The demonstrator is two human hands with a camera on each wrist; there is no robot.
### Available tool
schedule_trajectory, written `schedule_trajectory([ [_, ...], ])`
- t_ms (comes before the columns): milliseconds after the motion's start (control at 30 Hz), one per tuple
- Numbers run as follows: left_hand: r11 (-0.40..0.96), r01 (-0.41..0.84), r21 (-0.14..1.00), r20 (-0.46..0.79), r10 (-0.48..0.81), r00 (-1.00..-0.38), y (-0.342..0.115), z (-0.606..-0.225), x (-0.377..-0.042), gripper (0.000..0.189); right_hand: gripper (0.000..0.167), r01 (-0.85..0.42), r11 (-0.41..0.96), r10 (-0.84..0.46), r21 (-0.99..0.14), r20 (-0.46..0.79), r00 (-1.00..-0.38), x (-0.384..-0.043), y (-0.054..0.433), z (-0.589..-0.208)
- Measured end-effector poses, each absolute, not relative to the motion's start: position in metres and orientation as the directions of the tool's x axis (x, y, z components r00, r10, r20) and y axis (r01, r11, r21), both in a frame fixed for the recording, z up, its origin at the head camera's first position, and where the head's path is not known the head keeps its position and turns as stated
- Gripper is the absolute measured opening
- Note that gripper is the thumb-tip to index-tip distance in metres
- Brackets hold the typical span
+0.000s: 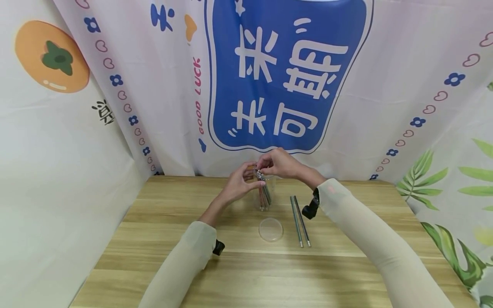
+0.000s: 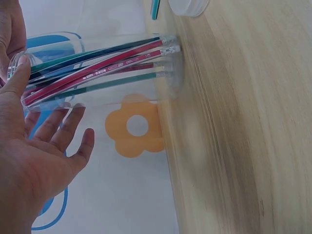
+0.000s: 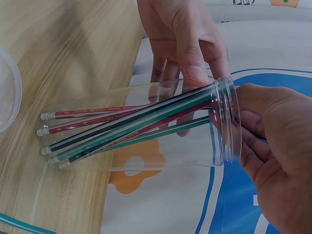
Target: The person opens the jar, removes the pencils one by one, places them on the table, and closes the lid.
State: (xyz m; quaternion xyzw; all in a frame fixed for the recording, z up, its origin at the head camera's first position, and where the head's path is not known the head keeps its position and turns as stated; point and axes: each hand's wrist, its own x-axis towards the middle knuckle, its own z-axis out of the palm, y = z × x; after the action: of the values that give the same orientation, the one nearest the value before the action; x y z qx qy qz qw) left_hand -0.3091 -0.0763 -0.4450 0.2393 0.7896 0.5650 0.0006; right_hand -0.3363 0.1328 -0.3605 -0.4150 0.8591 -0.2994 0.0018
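A clear plastic jar (image 1: 273,186) stands near the table's back edge with several red, green and dark pencils (image 3: 131,121) leaning inside it, their ferrule ends down. My left hand (image 1: 239,184) holds the jar near its rim, the thumb (image 3: 195,68) on the near side and fingers behind it. At the mouth, my right hand (image 1: 283,164) has its fingers curled, pinching at the top of a pencil; the fingertips are partly hidden by the rim and pencils. In the left wrist view, white-tipped pencil ends (image 2: 168,50) rest near the jar's bottom.
A round clear lid (image 1: 271,229) lies on the wooden table (image 1: 239,273) in front of the jar. To its right lie a green pencil (image 1: 296,222) and a dark pencil (image 1: 302,222), side by side. A printed cloth (image 1: 177,141) hangs behind the table.
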Motion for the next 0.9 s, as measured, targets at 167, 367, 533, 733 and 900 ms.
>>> schedule_trajectory([
  [167,0.252,0.367,0.895,0.26,0.375,-0.89,-0.076,-0.4461,-0.3084,0.071,0.008,-0.684,0.48,-0.711,-0.549,0.214,-0.67,-0.336,0.1354,-0.3597],
  [367,0.239,0.356,0.903,0.253,0.374,-0.892,-0.0762,-0.4468,-0.3079,0.071,0.007,-0.669,0.471,-0.706,-0.575,0.209,-0.676,-0.3362,0.1366,-0.3597],
  [533,0.22,0.352,0.91,0.253,0.38,-0.89,-0.0761,-0.4469,-0.308,0.071,0.007,-0.66,0.463,-0.688,-0.592,0.23,-0.689,-0.3348,0.1383,-0.3594],
  [733,0.216,0.345,0.913,0.246,0.382,-0.891,-0.0768,-0.4468,-0.3082,0.071,0.008,-0.641,0.419,-0.662,-0.643,0.266,-0.7,-0.3326,0.1408,-0.359],
  [900,0.213,0.332,0.919,0.236,0.379,-0.895,-0.0776,-0.4467,-0.3079,0.071,0.009,-0.63,0.411,-0.631,-0.659,0.293,-0.718,-0.3323,0.143,-0.3605],
])
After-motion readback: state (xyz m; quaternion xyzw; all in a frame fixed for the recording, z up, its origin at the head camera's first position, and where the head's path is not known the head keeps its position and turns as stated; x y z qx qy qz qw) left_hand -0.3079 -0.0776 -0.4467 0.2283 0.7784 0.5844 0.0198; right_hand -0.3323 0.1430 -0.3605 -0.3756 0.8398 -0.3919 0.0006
